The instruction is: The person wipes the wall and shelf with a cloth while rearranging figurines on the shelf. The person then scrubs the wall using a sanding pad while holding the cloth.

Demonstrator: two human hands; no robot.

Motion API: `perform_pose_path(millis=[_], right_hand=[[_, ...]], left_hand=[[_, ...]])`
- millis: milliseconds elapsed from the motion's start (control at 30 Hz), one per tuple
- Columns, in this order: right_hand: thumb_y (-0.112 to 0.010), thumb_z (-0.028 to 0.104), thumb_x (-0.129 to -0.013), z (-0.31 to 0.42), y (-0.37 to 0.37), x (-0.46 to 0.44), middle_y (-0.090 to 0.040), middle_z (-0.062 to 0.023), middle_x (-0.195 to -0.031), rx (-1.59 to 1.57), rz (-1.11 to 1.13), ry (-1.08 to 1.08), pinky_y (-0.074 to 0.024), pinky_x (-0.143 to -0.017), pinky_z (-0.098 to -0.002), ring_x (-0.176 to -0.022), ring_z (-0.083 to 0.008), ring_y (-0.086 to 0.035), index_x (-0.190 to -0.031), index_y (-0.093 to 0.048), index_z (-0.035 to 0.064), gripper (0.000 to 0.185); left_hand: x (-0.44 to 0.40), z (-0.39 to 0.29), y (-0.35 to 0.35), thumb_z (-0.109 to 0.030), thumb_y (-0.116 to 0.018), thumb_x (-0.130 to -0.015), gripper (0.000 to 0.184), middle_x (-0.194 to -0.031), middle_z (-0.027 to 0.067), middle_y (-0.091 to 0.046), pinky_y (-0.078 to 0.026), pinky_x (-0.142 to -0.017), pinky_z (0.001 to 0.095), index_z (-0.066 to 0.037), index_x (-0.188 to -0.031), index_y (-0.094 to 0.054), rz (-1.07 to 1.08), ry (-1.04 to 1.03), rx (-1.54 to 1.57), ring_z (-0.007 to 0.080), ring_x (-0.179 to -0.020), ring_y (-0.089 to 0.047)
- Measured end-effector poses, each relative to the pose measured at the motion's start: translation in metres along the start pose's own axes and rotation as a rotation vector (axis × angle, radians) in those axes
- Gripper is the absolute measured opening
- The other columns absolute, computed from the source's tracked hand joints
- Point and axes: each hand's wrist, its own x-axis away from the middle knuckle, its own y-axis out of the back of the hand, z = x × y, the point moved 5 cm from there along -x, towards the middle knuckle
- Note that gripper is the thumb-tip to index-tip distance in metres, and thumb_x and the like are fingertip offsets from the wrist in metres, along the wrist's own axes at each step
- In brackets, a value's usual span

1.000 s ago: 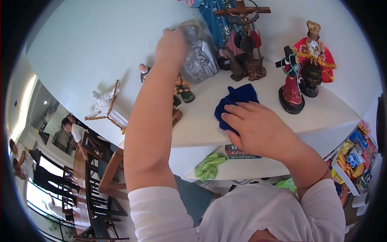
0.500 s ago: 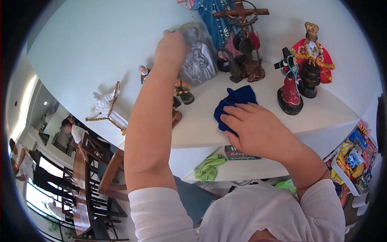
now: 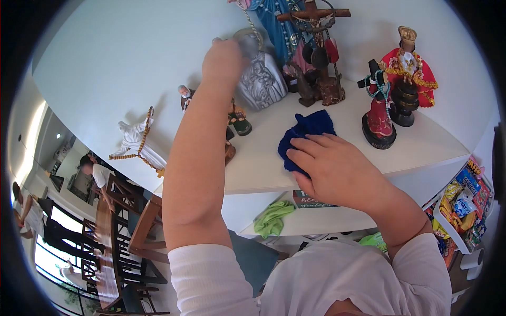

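My left hand [image 3: 225,62] is closed at the upper left side of a silver-grey figurine [image 3: 262,81] on the white shelf [image 3: 263,158]; its fingertips are hidden behind the hand. On the shelf surface my right hand [image 3: 337,168] rests with fingers bent over a dark blue cloth [image 3: 314,124], pressing on its near part. Right behind the silver figurine stand a blue-robed statue [image 3: 276,29] and a wooden crucifix [image 3: 316,16] hung with beads. Small figurines [image 3: 240,122] are partly hidden by my left forearm.
Right of the cloth stand a red-robed figure with a black cross [image 3: 379,124] and a crowned red-caped statue [image 3: 407,79]. A white statue with a rosary [image 3: 139,139] is at left. Below are a green cloth [image 3: 274,217] and a snack bin [image 3: 464,210]. People stand by a long table [image 3: 107,253].
The silver figurine has shifted and tilted slightly under my left hand. My right hand and the blue cloth have moved slightly left.
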Motion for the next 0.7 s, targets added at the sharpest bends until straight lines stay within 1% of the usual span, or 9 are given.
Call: perform_pose_path(millis=[200,333,433,533,633,700], right_hand=[[-0.061,0.022,-0.08,0.0,0.0002,0.0006,-0.061,-0.0143,-0.113,0.01,0.012,-0.002,-0.0446,-0.092,-0.0389,-0.103,-0.0296,-0.058,-0.104,-0.061,0.0031,0.03],[-0.062,0.022,-0.08,-0.0001,0.0003,0.0004,-0.061,-0.0142,-0.113,0.0,0.018,-0.004,-0.0446,-0.092,-0.0391,-0.104,-0.0294,-0.058,-0.104,-0.061,0.0032,0.03],[-0.058,0.023,-0.082,0.0001,0.0,0.002,-0.061,-0.0124,-0.096,0.001,-0.116,0.048,-0.047,-0.084,-0.0406,-0.091,-0.0276,-0.06,-0.092,-0.062,0.0033,0.022],[-0.062,0.023,-0.08,-0.0003,-0.0002,0.0009,-0.061,-0.0141,-0.113,0.002,0.014,-0.008,-0.0445,-0.092,-0.0394,-0.104,-0.0296,-0.058,-0.104,-0.061,0.0031,0.031],[-0.058,0.023,-0.082,0.0,-0.0002,0.0019,-0.061,-0.0124,-0.097,0.005,-0.117,0.048,-0.047,-0.085,-0.0412,-0.091,-0.0278,-0.06,-0.093,-0.062,0.0032,0.023],[-0.06,0.023,-0.081,-0.0001,0.0003,0.0008,-0.061,-0.0137,-0.108,-0.003,-0.028,0.013,-0.0452,-0.09,-0.0401,-0.1,-0.0291,-0.059,-0.1,-0.062,0.0032,0.028]], left_hand=[[-0.0058,0.0049,-0.0059,-0.025,-0.069,-0.074,0.036,-0.108,0.0215,-0.06,-0.053,-0.083,0.0387,-0.004,-0.102,-0.065,0.064,0.11,-0.01,0.0328,-0.096,-0.063],[-0.0011,0.0019,-0.0013,-0.024,-0.069,-0.074,0.035,-0.111,0.0215,-0.058,-0.053,-0.083,0.0387,-0.004,-0.103,-0.065,0.063,0.122,-0.004,0.0337,-0.097,-0.063],[-0.0005,0.0017,-0.0026,-0.022,-0.069,-0.074,0.035,-0.112,0.0215,-0.058,-0.053,-0.082,0.039,-0.004,-0.103,-0.065,0.051,0.109,0.009,0.0341,-0.097,-0.063],[0.0023,0.0002,0.0006,-0.021,-0.068,-0.075,0.033,-0.112,0.0213,-0.058,-0.053,-0.082,0.0392,-0.004,-0.102,-0.065,0.037,0.102,0.002,0.0347,-0.097,-0.063],[0.0006,0.0027,-0.0013,-0.019,-0.066,-0.076,0.031,-0.113,0.0205,-0.058,-0.053,-0.083,0.0391,-0.004,-0.102,-0.065,0.022,0.093,0.006,0.0344,-0.097,-0.063],[-0.0034,0.0078,-0.0083,-0.019,-0.064,-0.078,0.029,-0.113,0.0191,-0.058,-0.052,-0.083,0.0393,-0.003,-0.102,-0.065,0.012,0.082,0.016,0.0328,-0.098,-0.062]])
